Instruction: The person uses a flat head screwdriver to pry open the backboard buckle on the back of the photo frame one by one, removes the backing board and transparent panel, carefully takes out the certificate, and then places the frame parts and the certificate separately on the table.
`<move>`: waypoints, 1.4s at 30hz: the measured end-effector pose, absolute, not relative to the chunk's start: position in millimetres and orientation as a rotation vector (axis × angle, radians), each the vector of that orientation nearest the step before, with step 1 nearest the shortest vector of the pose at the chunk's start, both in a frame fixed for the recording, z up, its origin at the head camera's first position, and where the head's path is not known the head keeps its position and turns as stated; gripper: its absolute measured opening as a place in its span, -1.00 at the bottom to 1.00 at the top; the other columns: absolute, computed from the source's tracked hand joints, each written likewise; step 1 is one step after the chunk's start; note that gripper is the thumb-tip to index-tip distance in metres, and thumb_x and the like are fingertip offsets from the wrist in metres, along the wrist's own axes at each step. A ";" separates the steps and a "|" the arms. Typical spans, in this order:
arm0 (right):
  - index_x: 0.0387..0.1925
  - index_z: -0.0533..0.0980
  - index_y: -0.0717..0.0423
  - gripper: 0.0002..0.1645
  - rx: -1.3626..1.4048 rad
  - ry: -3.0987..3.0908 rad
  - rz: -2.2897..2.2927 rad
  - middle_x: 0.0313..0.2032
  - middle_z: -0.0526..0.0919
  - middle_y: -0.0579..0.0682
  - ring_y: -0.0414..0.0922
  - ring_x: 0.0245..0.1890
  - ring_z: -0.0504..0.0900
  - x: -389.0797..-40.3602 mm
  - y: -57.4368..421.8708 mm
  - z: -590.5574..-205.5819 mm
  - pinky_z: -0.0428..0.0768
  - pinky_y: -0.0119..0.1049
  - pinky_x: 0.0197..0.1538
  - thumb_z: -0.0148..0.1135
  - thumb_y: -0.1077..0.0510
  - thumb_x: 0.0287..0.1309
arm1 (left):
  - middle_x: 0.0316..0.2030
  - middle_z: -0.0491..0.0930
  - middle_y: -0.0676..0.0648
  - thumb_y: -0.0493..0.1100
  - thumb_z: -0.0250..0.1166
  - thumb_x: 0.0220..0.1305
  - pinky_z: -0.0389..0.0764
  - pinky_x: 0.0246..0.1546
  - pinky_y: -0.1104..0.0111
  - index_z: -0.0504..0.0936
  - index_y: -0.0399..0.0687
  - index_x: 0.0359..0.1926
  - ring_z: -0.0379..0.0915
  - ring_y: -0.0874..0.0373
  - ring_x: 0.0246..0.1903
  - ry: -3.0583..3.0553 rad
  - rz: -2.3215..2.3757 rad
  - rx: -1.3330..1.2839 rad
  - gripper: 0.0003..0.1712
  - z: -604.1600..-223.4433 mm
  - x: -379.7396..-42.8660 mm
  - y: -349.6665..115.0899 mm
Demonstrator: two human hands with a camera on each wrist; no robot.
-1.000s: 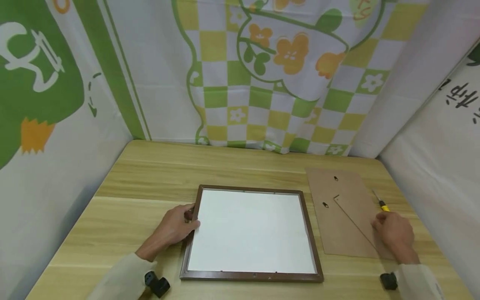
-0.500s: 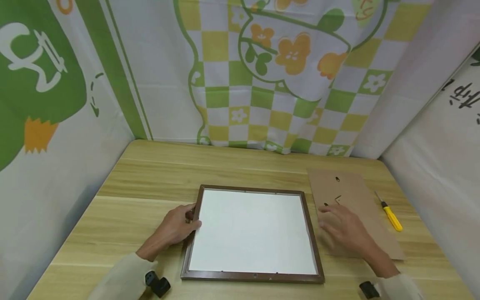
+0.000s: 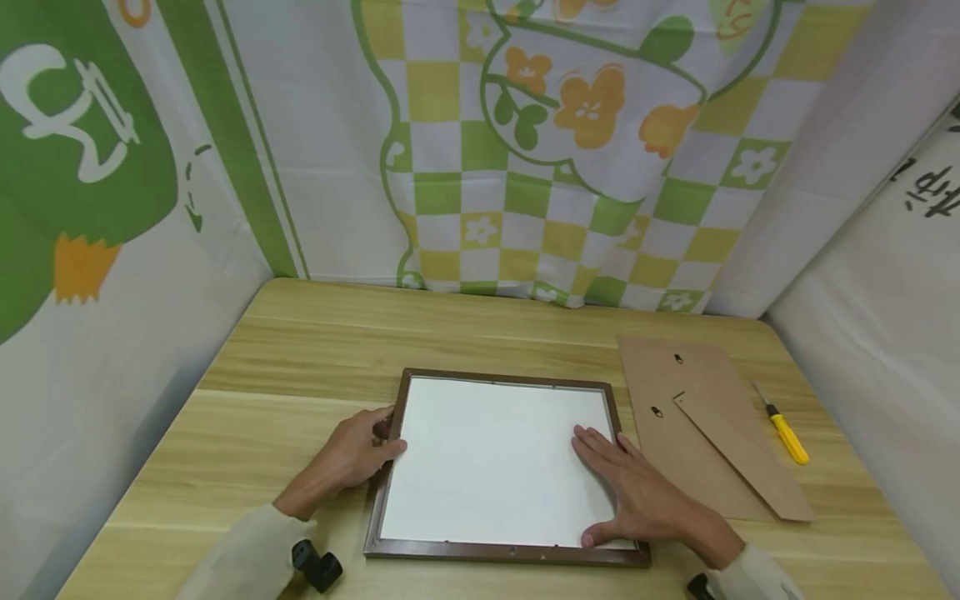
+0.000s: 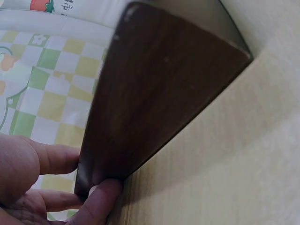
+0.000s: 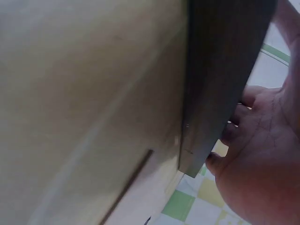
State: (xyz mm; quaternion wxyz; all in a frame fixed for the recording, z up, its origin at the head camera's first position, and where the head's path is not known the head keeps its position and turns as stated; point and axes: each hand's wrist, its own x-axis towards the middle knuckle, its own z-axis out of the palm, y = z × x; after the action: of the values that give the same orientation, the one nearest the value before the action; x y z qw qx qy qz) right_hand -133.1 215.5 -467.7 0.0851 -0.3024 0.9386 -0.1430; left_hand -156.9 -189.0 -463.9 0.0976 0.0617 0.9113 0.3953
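Note:
A brown picture frame (image 3: 442, 548) lies face down on the table, with a white sheet (image 3: 487, 458) filling its inside. My left hand (image 3: 348, 454) grips the frame's left side, thumb over the top edge; in the left wrist view that hand (image 4: 23, 173) pinches the dark frame side (image 4: 150, 93). Fingers spread, my right hand (image 3: 645, 500) rests over the frame's right side and the white sheet. In the right wrist view its palm (image 5: 262, 140) shows beside the frame side (image 5: 215, 70). The right hand covers the frame's lower right part.
Right of the frame lies a brown backing board (image 3: 652, 450) with small hanging hooks and a stand leg (image 3: 750, 467). A yellow-handled screwdriver (image 3: 787, 437) lies beyond the board's right edge. Printed curtains (image 3: 322, 183) surround the wooden table (image 3: 285, 350).
My right hand has moved left from beside the screwdriver, across the backing board, onto the frame's right side. The left hand keeps its grip on the frame.

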 end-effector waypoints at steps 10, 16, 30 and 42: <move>0.46 0.20 0.17 0.44 -0.825 2.770 -0.386 0.50 0.15 0.11 0.16 0.48 0.15 -138.8 208.9 -461.5 0.03 0.30 0.43 0.26 -0.64 -0.33 | -0.19 0.61 -0.17 -0.20 0.29 0.31 0.56 -0.37 0.32 0.32 -0.31 0.38 0.55 0.06 -0.23 2.653 1.199 0.211 -0.33 -462.0 -156.5 -192.6; 0.38 0.35 0.13 0.31 -0.870 2.832 -0.434 0.43 0.31 0.09 0.12 0.42 0.29 -142.4 211.5 -464.4 0.17 0.26 0.39 0.28 -0.61 -0.31 | -0.20 0.58 -0.18 -0.23 0.25 0.34 0.55 -0.39 0.33 0.31 -0.25 0.40 0.54 0.07 -0.25 2.607 1.232 0.229 -0.35 -461.3 -156.0 -192.9; -0.02 0.66 0.00 -0.55 -0.980 2.974 -0.725 0.18 0.61 -0.02 0.06 0.16 0.57 -155.8 219.4 -475.8 0.49 0.10 0.18 0.44 -0.01 0.02 | -0.17 0.59 -0.20 -0.24 0.25 0.33 0.59 -0.37 0.31 0.32 -0.26 0.40 0.54 0.03 -0.21 2.604 1.234 0.218 -0.36 -463.4 -157.0 -192.5; -0.13 0.56 0.06 -0.80 -1.008 2.922 -0.888 -0.21 0.71 -0.08 -0.13 -0.17 0.71 -165.7 214.9 -459.8 0.67 -0.26 -0.15 0.28 0.30 0.21 | -0.11 0.56 -0.24 -0.22 0.22 0.37 0.62 -0.37 0.30 0.23 -0.32 0.42 0.56 0.02 -0.19 2.565 1.271 0.232 -0.32 -465.1 -155.3 -195.5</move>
State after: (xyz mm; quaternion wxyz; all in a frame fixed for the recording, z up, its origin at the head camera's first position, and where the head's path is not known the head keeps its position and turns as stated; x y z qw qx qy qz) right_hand -165.7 214.9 -459.8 -0.0371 -0.3132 0.9080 -0.2759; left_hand -155.3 -195.5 -465.1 0.1345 0.0800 0.8850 0.4385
